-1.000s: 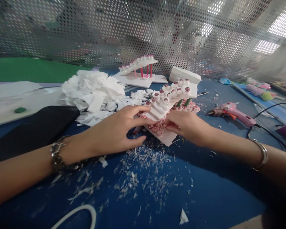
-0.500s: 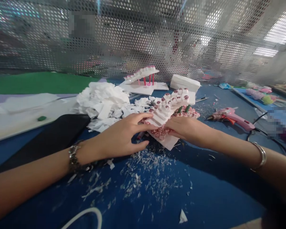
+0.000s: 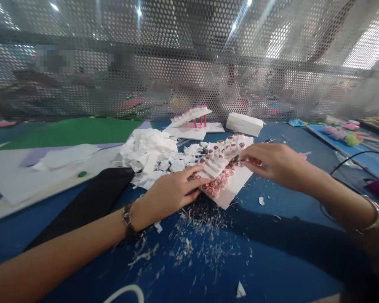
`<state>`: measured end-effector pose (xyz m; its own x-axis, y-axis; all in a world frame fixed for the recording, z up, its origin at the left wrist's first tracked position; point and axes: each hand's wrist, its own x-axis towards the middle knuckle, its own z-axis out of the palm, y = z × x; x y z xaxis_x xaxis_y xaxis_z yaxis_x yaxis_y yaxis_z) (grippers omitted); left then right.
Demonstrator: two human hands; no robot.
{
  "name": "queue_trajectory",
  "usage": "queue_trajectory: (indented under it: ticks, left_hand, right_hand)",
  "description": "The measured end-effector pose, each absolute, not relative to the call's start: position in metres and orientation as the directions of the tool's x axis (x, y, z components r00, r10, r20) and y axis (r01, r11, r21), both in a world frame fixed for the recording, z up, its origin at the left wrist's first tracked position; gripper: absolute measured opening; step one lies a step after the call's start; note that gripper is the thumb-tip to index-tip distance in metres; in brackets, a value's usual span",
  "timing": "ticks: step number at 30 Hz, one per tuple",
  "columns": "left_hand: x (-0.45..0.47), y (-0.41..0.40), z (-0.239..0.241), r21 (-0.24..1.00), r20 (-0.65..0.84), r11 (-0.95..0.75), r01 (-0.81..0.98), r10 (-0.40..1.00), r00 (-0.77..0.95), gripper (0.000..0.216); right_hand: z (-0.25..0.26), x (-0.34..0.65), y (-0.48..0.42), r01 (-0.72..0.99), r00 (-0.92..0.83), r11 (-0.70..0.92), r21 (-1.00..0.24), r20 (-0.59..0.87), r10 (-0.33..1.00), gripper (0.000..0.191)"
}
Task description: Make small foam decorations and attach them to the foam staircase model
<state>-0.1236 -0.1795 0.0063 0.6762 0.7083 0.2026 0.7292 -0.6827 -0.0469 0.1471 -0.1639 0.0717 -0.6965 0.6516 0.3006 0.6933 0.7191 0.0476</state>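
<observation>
A small white model staircase (image 3: 215,167) with dark-red rosettes along its steps stands on a white base board (image 3: 236,191). Pink paper-like roses (image 3: 219,183) crowd the board beneath the stairs. My left hand (image 3: 173,189) grips the model's lower left end, its thumb low and its fingers over the edge. At the raised right end, my right hand (image 3: 271,164) has its fingers curled in under the top step, beside a green post. Whatever those fingertips pinch is hidden.
White paper scraps (image 3: 151,151) are heaped behind my left hand. A second model staircase (image 3: 192,115) on red posts and a white block (image 3: 244,123) stand at the back, before a perforated metal screen (image 3: 183,75). Fine shavings (image 3: 205,235) litter the blue table. A black cable (image 3: 353,160) lies right.
My right hand has moved from the model's front to its right end, uncovering the pink roses and base board. The right arm now covers most of the pink glue gun. The view has tilted up.
</observation>
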Motion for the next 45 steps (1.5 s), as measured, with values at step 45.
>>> queue_trajectory:
  ticks: [45]
  left_hand:
    - [-0.133, -0.18, 0.032, -0.193, 0.123, -0.781, 0.593, 0.581, 0.805, 0.028]
  right_hand:
    - [0.056, 0.207, -0.041, 0.975, -0.191, 0.121, 0.184, 0.434, 0.881, 0.05]
